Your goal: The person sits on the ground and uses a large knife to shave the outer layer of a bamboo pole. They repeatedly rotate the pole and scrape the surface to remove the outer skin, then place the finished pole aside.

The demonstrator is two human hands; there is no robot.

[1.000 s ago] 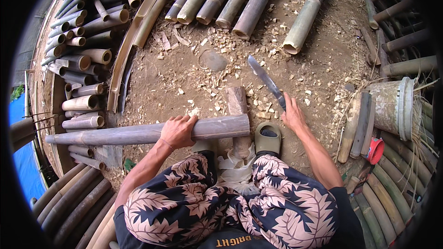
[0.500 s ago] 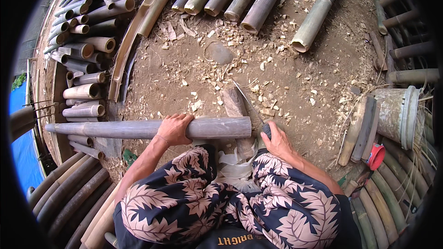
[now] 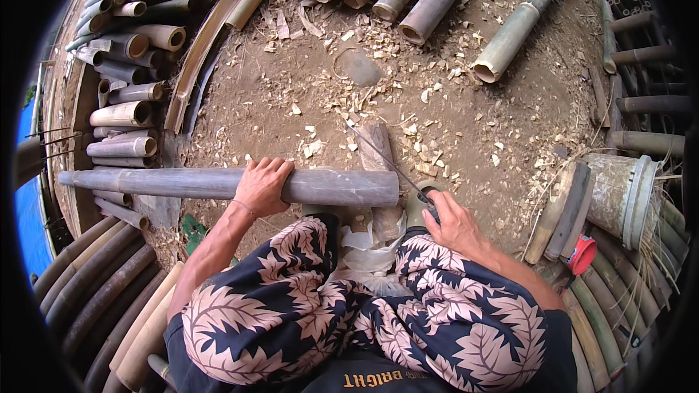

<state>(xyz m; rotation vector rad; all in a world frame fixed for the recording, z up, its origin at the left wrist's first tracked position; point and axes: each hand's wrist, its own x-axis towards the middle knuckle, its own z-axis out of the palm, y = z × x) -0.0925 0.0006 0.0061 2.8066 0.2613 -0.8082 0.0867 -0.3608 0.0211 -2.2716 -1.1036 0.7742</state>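
Observation:
A long greyish bamboo pole point(image 3: 342, 187) lies crosswise in front of my knees. Near its right end it rests across a short wooden block point(image 3: 376, 147). My left hand point(image 3: 263, 186) is wrapped over the top of the pole, left of the block. My right hand point(image 3: 450, 215) is closed on the dark handle of a long knife point(image 3: 393, 166), just right of the pole's cut end. The thin blade points up and left, away from me, passing over the block beyond the pole. The blade's exact shape is hard to make out edge-on.
Wood chips point(image 3: 313, 148) litter the dirt floor. Cut bamboo poles point(image 3: 444, 4) lie at the far side, with stacked bamboo point(image 3: 120, 147) on the left. A dirty white bucket point(image 3: 619, 196), bamboo pieces point(image 3: 562, 211) and a red container point(image 3: 581, 255) are on the right.
The knife has turned, its tip swinging left and its handle coming slightly nearer to me. My left hand still grips the pole. The whole view has shifted slightly.

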